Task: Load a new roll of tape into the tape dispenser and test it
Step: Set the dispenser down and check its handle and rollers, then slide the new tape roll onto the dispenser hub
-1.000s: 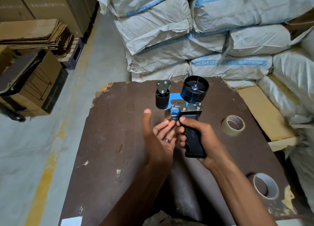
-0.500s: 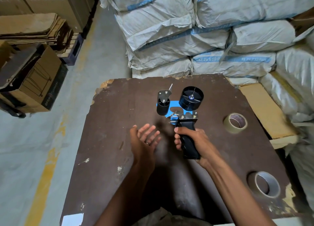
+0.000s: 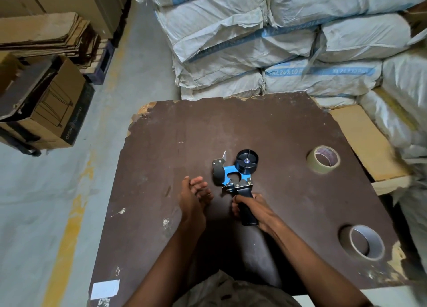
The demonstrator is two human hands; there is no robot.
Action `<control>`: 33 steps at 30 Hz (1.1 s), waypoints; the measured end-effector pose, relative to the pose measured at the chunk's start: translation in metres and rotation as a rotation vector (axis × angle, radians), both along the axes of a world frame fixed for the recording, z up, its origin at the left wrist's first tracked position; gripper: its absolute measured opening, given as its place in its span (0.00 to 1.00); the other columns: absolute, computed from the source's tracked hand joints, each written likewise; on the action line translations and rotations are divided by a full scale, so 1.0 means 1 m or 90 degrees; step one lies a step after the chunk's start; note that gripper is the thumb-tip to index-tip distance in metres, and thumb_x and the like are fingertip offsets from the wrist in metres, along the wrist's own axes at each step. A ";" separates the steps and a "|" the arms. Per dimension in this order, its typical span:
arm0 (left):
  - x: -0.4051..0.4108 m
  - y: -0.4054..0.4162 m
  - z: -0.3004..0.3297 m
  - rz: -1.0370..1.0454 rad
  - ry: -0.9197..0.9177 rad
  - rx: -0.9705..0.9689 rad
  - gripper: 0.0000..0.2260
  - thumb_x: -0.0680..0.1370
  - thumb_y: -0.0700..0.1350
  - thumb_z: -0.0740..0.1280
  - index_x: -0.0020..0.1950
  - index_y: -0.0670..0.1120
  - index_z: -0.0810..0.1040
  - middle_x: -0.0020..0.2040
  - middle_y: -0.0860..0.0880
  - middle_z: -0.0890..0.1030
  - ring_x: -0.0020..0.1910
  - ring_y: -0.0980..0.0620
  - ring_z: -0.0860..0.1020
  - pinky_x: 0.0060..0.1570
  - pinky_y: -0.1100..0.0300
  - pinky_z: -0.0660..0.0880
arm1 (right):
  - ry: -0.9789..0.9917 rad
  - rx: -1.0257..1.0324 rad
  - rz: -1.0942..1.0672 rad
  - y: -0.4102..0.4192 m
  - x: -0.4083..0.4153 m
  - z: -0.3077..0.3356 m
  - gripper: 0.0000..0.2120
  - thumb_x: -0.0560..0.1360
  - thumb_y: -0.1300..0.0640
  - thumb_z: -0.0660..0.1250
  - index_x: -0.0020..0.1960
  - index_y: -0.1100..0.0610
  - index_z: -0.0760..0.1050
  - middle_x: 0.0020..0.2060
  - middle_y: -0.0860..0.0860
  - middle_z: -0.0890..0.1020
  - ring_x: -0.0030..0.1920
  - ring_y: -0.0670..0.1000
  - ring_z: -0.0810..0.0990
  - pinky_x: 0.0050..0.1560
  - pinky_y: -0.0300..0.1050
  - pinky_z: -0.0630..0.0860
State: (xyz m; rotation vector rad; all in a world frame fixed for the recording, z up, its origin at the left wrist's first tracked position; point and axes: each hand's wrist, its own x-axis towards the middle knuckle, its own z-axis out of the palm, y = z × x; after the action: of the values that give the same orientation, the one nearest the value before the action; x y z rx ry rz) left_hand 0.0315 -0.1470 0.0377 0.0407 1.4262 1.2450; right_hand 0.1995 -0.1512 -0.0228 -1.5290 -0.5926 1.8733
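A blue and black tape dispenser [image 3: 238,171] lies low over the dark brown table [image 3: 277,133], its black spool hub bare of tape. My right hand [image 3: 254,206] is shut on its black pistol handle. My left hand [image 3: 194,194] hovers just left of the dispenser, fingers apart, holding nothing. A clear beige tape roll [image 3: 323,159] lies flat at the table's right side. A brown tape roll [image 3: 362,243] with a pale core lies at the near right.
Stacked white woven sacks [image 3: 254,41] stand behind and to the right of the table. A tan board [image 3: 367,142] juts out at the right edge. Cardboard boxes [image 3: 46,103] and flattened cartons sit on the floor to the left. A white label [image 3: 105,289] is near the front left corner.
My right hand has brought the dispenser down toward the table. My left hand has pulled away from the handle to the left, fingers spread. The view has tilted downward.
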 end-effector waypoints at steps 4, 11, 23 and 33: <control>0.001 -0.005 -0.008 -0.032 0.017 0.006 0.17 0.83 0.52 0.56 0.43 0.45 0.78 0.28 0.51 0.79 0.25 0.53 0.76 0.34 0.58 0.72 | -0.034 0.007 0.022 -0.006 0.003 -0.017 0.04 0.75 0.64 0.70 0.45 0.66 0.81 0.37 0.61 0.82 0.30 0.53 0.80 0.33 0.43 0.77; 0.005 -0.009 -0.021 -0.063 0.021 0.012 0.17 0.84 0.53 0.56 0.42 0.46 0.75 0.23 0.53 0.74 0.19 0.57 0.70 0.32 0.60 0.67 | -0.012 -0.011 0.013 -0.008 0.010 -0.034 0.09 0.70 0.61 0.74 0.48 0.66 0.81 0.39 0.63 0.81 0.33 0.56 0.80 0.36 0.47 0.79; 0.064 0.008 -0.021 -0.343 0.134 0.082 0.14 0.82 0.47 0.60 0.44 0.41 0.79 0.35 0.46 0.81 0.27 0.53 0.79 0.28 0.62 0.75 | -0.226 0.011 0.002 -0.005 0.064 -0.030 0.24 0.62 0.36 0.82 0.34 0.56 0.78 0.28 0.52 0.75 0.30 0.48 0.72 0.32 0.40 0.74; 0.177 0.044 -0.051 -0.565 0.194 0.191 0.10 0.79 0.47 0.63 0.40 0.50 0.80 0.34 0.54 0.80 0.27 0.56 0.73 0.27 0.64 0.66 | -0.644 0.176 -0.207 0.050 0.183 0.002 0.10 0.74 0.59 0.74 0.54 0.60 0.84 0.50 0.57 0.87 0.50 0.53 0.84 0.51 0.37 0.72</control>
State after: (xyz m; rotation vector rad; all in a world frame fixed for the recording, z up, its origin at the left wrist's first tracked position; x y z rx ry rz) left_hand 0.2084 -0.1026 -0.0129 0.9940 1.2261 0.6965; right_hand 0.3823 -0.1012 -0.0206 -2.1536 -0.9070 0.6449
